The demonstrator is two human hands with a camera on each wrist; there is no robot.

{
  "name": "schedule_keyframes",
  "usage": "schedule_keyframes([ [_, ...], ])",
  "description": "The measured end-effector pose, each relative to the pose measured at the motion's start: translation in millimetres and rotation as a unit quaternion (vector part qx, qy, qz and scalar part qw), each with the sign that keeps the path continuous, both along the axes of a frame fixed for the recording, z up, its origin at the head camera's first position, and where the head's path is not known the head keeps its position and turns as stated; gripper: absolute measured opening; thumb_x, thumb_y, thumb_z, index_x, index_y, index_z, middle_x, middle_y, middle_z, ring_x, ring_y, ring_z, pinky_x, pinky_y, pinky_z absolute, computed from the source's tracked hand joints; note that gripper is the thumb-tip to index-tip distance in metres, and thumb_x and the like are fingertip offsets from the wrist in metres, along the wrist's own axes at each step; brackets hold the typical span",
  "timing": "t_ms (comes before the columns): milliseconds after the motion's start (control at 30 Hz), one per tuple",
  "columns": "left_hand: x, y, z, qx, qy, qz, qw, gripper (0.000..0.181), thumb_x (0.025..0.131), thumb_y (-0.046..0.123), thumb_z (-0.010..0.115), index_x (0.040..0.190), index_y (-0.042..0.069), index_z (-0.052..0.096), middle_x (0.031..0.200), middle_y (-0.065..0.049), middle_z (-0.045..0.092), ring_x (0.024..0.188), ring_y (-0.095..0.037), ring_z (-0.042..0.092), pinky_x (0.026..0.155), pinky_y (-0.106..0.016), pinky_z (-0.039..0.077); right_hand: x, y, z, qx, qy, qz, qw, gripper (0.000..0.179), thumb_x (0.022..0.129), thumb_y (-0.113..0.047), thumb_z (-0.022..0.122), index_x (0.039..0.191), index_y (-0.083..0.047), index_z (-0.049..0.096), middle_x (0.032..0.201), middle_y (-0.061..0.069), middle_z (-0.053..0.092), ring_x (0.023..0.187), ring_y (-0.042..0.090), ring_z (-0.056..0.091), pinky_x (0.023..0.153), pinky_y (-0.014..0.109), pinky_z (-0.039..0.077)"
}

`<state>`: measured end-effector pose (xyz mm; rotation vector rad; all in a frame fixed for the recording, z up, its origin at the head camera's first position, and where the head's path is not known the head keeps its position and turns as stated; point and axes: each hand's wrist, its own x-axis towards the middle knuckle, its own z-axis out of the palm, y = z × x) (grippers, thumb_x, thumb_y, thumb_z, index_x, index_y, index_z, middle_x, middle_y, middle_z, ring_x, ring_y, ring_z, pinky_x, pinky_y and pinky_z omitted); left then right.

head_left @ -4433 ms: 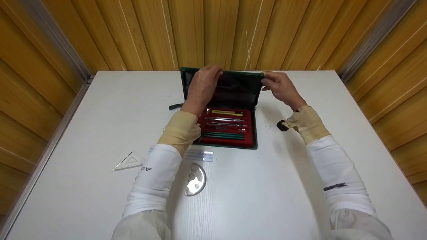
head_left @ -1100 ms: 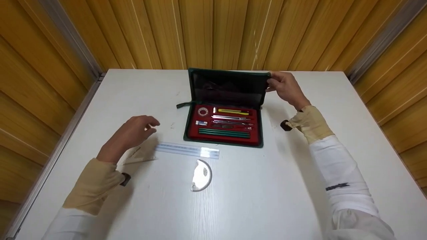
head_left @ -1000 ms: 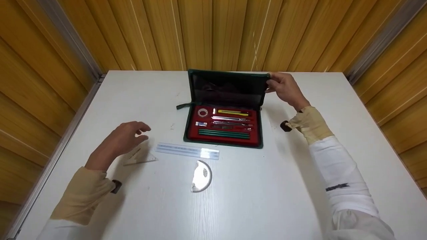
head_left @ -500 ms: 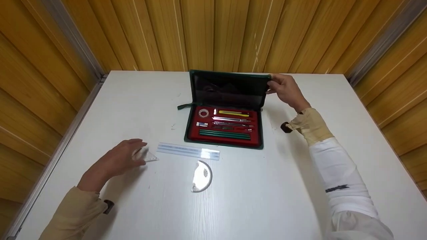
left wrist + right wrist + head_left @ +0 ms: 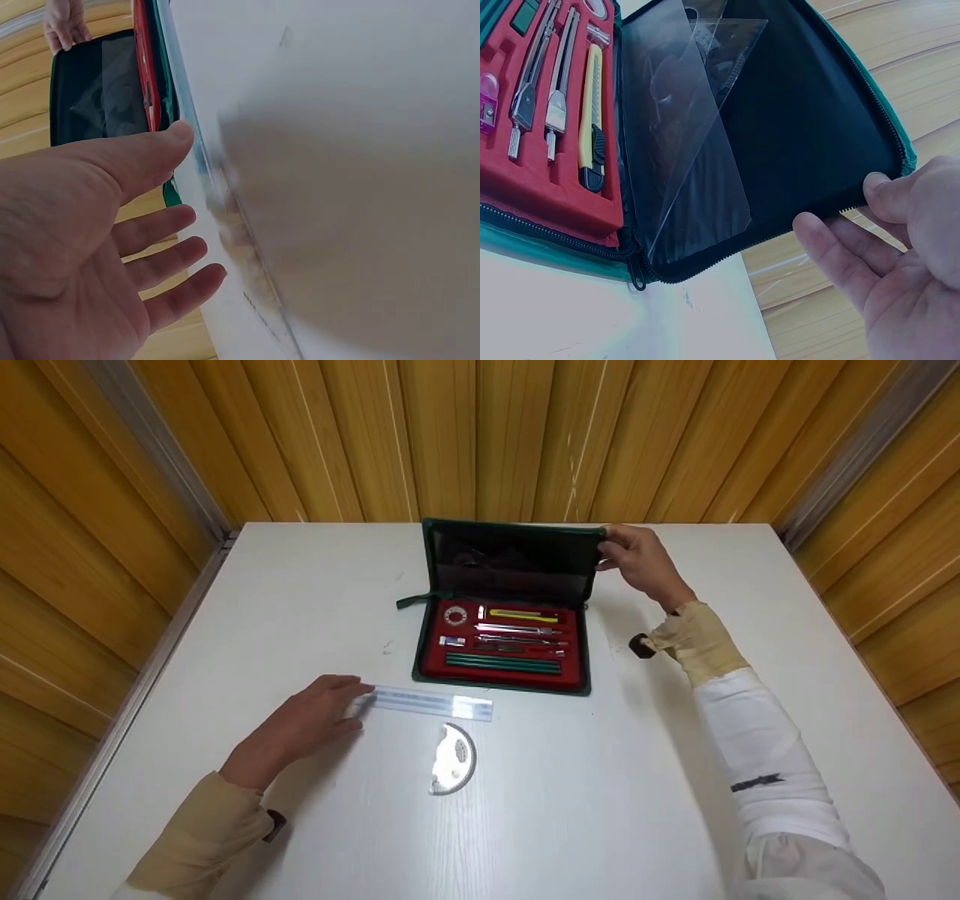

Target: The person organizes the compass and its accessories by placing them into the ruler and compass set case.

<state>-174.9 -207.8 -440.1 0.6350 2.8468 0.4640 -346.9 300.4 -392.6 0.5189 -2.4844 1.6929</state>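
A zip drawing-set case (image 5: 583, 679), green outside with a red tray, stands with its lid (image 5: 525, 544) raised. My right hand (image 5: 639, 561) pinches the lid's upper right corner between thumb and fingers. Over the ruler's left end reaches my left hand (image 5: 307, 718), fingers fairly straight, thumb apart. Beneath those fingers, in the left wrist view, lies a clear plastic edge with small black marks, seemingly the set square (image 5: 271, 324); my hand hides it in the head view. The clear ruler (image 5: 427, 703) lies before the case, a protractor (image 5: 455, 761) nearer me.
The tray holds a yellow cutter knife (image 5: 591, 112), metal compasses (image 5: 559, 97), an eraser (image 5: 452, 641), a white ring (image 5: 455, 616) and green pencils (image 5: 502, 663). A clear triangular piece (image 5: 739, 52) sits in the lid's pocket. Wooden panels (image 5: 517, 435) rise behind the table.
My left hand has left the lid, come down to the set square at left, then moved right to the ruler's end, covering the set square. The right hand stays on the lid.
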Motion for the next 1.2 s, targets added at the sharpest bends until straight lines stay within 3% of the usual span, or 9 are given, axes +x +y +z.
schedule_keyframes([
  [267,-7.6,8.8,-7.7,-0.013,0.037,-0.023,0.9990,0.052,0.089,0.009,0.082,0.137,0.005,0.063,0.138,-0.021,0.057,0.128,-0.038,0.055,0.103,-0.051,0.050,1.8,-1.5,0.7,0.005,0.000,-0.004,1.0000,0.026,0.106,-0.001,0.052,0.127,0.004,0.067,0.114,0.018,0.072,0.094,0.022,0.070,0.081,0.031,0.060],
  [500,-15.0,6.1,-11.6,-0.009,0.062,-0.039,0.9973,0.043,0.087,0.006,0.083,0.128,0.005,0.068,0.122,-0.017,0.061,0.110,-0.031,0.059,0.093,-0.046,0.056,21.6,-14.8,22.8,0.013,-0.008,-0.001,0.9999,0.027,0.105,0.006,0.050,0.127,0.011,0.064,0.114,0.027,0.070,0.096,0.032,0.069,0.085,0.040,0.060],
  [600,-17.4,7.0,-11.4,-0.012,0.067,-0.037,0.9970,0.037,0.087,0.006,0.083,0.122,0.006,0.071,0.116,-0.014,0.062,0.104,-0.029,0.059,0.091,-0.045,0.056,21.3,-15.0,23.1,0.015,-0.009,-0.002,0.9998,0.026,0.104,0.006,0.050,0.125,0.012,0.065,0.113,0.027,0.070,0.096,0.032,0.069,0.085,0.041,0.060],
  [800,-23.7,11.7,-4.4,-0.024,0.030,-0.028,0.9989,0.032,0.088,0.004,0.081,0.119,0.005,0.070,0.111,-0.011,0.062,0.102,-0.027,0.057,0.092,-0.045,0.055,22.2,-14.9,24.7,0.018,-0.015,-0.007,0.9997,0.025,0.105,0.005,0.051,0.125,0.011,0.065,0.112,0.025,0.071,0.096,0.032,0.069,0.086,0.041,0.060],
  [1000,-28.9,14.2,1.2,-0.003,-0.012,-0.026,0.9996,0.028,0.087,-0.002,0.079,0.111,0.004,0.064,0.105,-0.008,0.062,0.099,-0.026,0.056,0.090,-0.045,0.053,21.7,-15.3,24.9,0.026,-0.012,-0.008,0.9996,0.025,0.105,0.005,0.050,0.125,0.011,0.065,0.113,0.026,0.070,0.097,0.035,0.068,0.085,0.040,0.060],
  [1200,-28.6,14.7,0.3,0.040,-0.048,-0.021,0.9978,0.023,0.093,-0.013,0.063,0.105,0.007,0.060,0.095,-0.006,0.062,0.091,-0.022,0.055,0.085,-0.040,0.050,21.6,-14.8,25.1,0.027,-0.014,-0.004,0.9995,0.027,0.105,0.004,0.050,0.127,0.008,0.066,0.115,0.026,0.070,0.099,0.035,0.067,0.085,0.041,0.060],
])
